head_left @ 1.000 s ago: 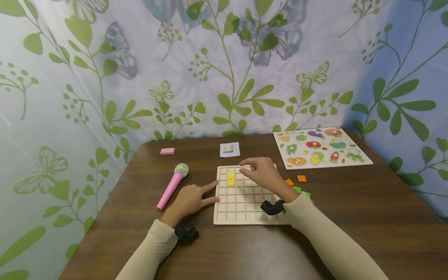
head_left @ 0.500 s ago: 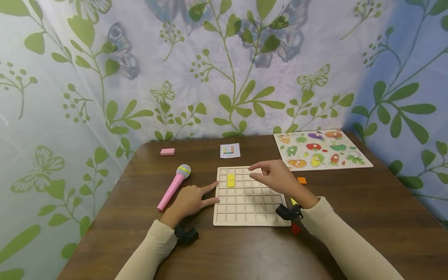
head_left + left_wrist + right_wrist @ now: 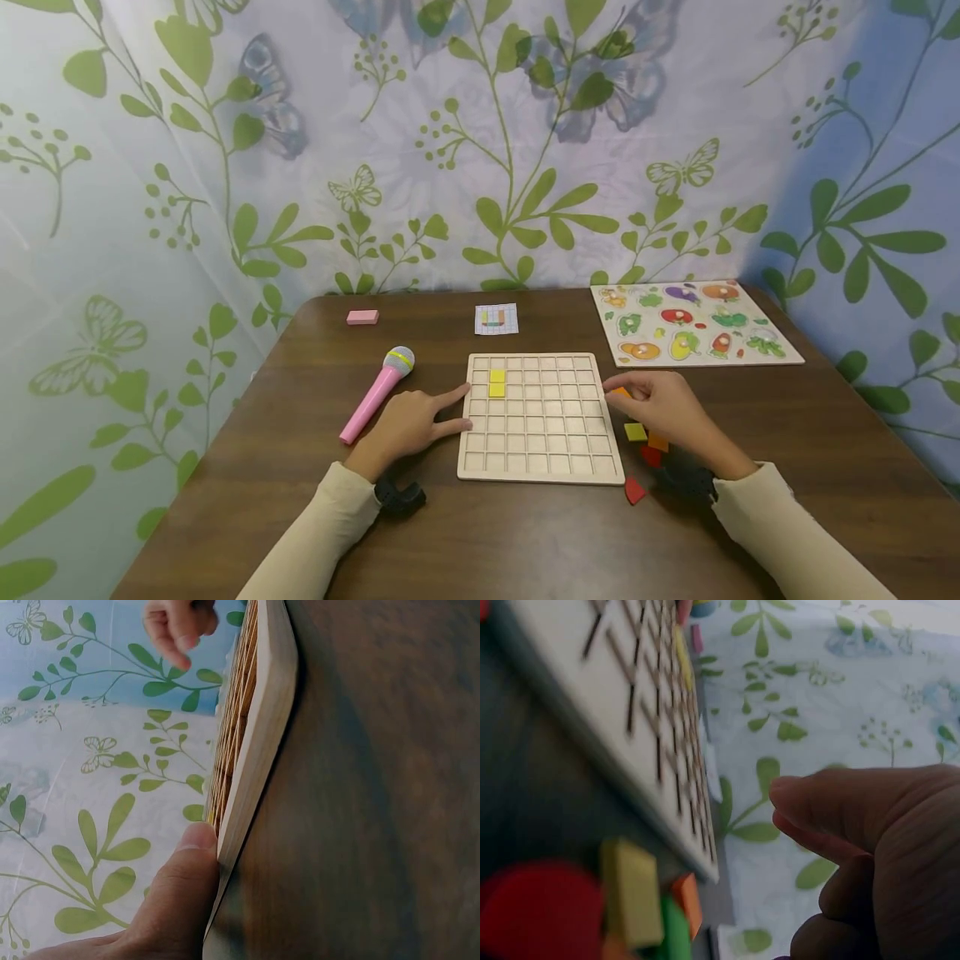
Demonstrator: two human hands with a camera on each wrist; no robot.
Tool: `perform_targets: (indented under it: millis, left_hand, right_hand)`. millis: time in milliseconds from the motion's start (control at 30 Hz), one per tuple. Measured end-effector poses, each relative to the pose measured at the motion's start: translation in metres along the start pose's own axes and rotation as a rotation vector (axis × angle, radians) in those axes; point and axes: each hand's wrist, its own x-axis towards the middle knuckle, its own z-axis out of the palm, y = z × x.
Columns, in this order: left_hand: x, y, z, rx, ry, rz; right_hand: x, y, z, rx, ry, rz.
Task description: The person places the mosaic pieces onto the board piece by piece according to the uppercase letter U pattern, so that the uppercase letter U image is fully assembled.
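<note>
A square wooden grid board lies flat, with two yellow tiles set one above the other in its upper left cells. My left hand touches the board's left edge with a spread index finger and thumb. In the left wrist view the thumb rests against the board's side. My right hand hovers just right of the board, fingers loosely bent, holding nothing visible. Beneath and beside it lie a yellow tile, orange tiles and red pieces. A green piece shows in the right wrist view.
A pink toy microphone lies left of the board. Behind are a pink block and a small card with a coloured grid pattern. At the back right lies a vegetable puzzle board. A patterned curtain hangs behind the table.
My right hand has moved right from above the board's upper part to the loose pieces, uncovering the grid. My left hand has stayed at the left edge.
</note>
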Motion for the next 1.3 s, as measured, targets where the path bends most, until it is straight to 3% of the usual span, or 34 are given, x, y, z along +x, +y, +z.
perform_targets:
  millis: [400, 600, 933, 1300]
  left_hand:
    - [0.001, 0.003, -0.003, -0.005, -0.004, 0.017]
    - [0.001, 0.003, -0.003, -0.008, -0.009, 0.016]
    - [0.002, 0.002, -0.003, 0.007, -0.039, -0.001]
    - [0.002, 0.001, -0.001, -0.006, -0.05, -0.015]
  right_hand:
    - [-0.03, 0.025, -0.02, -0.083, -0.002, 0.075]
    - [-0.039, 0.027, -0.026, -0.077, -0.062, 0.095]
    - [-0.04, 0.031, -0.028, -0.063, -0.186, 0.159]
    - [-0.04, 0.029, -0.023, -0.069, -0.202, 0.152]
